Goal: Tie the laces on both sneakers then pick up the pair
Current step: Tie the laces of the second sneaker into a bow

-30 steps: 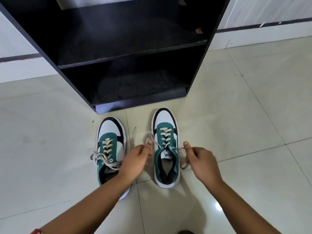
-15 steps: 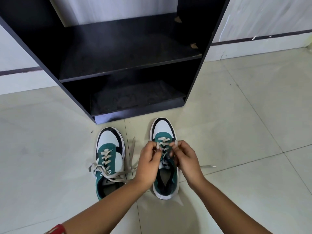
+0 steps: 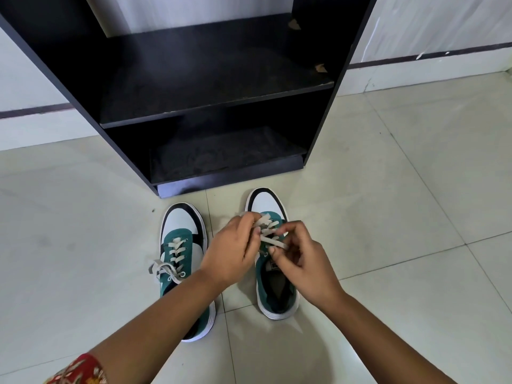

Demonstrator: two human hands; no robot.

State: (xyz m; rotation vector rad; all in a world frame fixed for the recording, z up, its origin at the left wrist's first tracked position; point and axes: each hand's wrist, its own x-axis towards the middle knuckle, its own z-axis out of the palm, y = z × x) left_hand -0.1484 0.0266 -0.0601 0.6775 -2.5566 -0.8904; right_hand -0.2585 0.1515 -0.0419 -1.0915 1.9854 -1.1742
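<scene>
Two green, white and black sneakers stand side by side on the tiled floor, toes toward a dark shelf. The left sneaker (image 3: pixel 180 245) has loose cream laces trailing off its left side; my left forearm crosses over its heel. Both hands meet over the right sneaker (image 3: pixel 277 295). My left hand (image 3: pixel 232 253) pinches a lace (image 3: pixel 273 239) near the upper eyelets, and my right hand (image 3: pixel 302 261) pinches the same sneaker's lace between thumb and fingers. The hands hide most of the right sneaker's tongue.
A dark open shelf unit (image 3: pixel 210 101) with two bare shelves stands right behind the sneakers' toes. Pale floor tiles (image 3: pixel 401 217) spread to the left and right. A white wall with a dark stripe (image 3: pixel 432 54) runs behind.
A second ago my hands were apart, pulling the right sneaker's lace ends outward. They have come together over its eyelets and now work the lace close between the fingers.
</scene>
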